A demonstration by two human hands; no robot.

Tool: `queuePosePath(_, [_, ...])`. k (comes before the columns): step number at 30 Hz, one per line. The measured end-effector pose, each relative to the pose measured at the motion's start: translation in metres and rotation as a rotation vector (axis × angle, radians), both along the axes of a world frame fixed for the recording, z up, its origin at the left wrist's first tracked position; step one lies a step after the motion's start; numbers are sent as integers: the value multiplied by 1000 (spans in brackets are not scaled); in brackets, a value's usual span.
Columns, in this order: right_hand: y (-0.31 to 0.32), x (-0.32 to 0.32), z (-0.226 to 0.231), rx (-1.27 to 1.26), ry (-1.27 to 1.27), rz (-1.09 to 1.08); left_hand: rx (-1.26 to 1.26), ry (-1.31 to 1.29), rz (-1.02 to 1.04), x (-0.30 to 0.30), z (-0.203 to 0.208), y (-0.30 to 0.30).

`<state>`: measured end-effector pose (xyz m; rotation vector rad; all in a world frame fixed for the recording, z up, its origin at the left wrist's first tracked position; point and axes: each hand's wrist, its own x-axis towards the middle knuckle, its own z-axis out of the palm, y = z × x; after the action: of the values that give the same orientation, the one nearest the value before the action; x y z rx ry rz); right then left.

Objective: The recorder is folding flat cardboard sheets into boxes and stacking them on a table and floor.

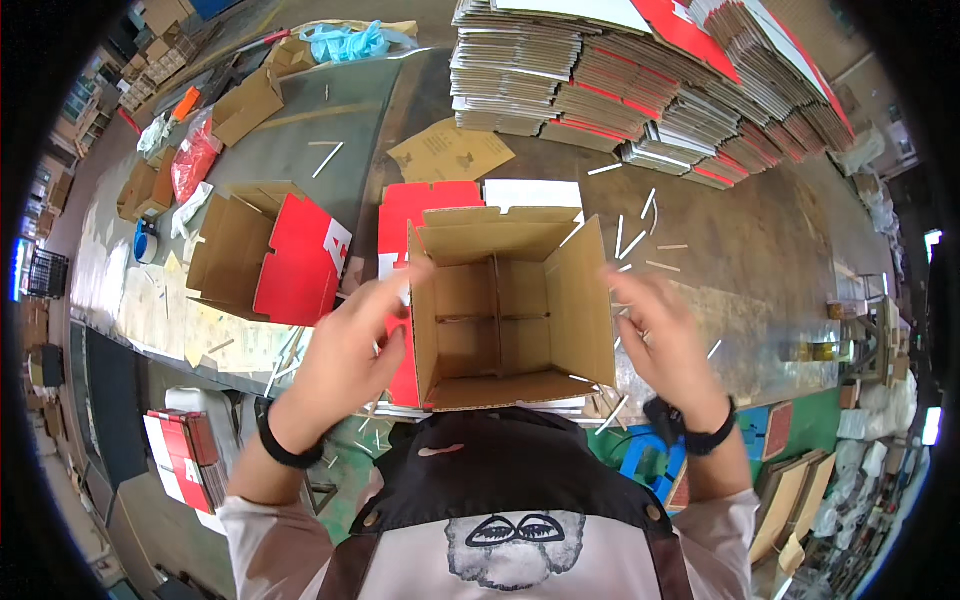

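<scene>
An open cardboard box [470,285] stands upright in front of me, its brown inside showing. Low inside it are crossing strips or flap seams that split the floor into quarters; I cannot tell which. My left hand [355,335] is at the box's left wall, fingers apart, with the fingertips blurred over the top edge. By the right wall is my right hand [660,335], index finger stretched out and thumb apart, nothing in it. Whether either hand touches the cardboard is unclear. Under and behind the box lie flat red and white cardboard pieces [430,197].
A second open red and brown box [300,262] stands on the table's left. Tall stacks of flattened cartons [620,90] fill the far right. A flat brown sheet [450,155], a tape roll [146,243], a red bag [192,160] and scattered white strips [630,243] lie about.
</scene>
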<state>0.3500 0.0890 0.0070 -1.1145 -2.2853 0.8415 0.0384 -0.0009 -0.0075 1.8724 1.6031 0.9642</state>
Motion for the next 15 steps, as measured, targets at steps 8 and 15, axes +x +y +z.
queuePosePath(8, [22, 2, -28, 263, -484, 243, -52, 816, -388, -9, -3, 29])
queuePosePath(15, [-12, 17, -24, 82, -170, -103, 47, 443, -194, -6, 7, -1])
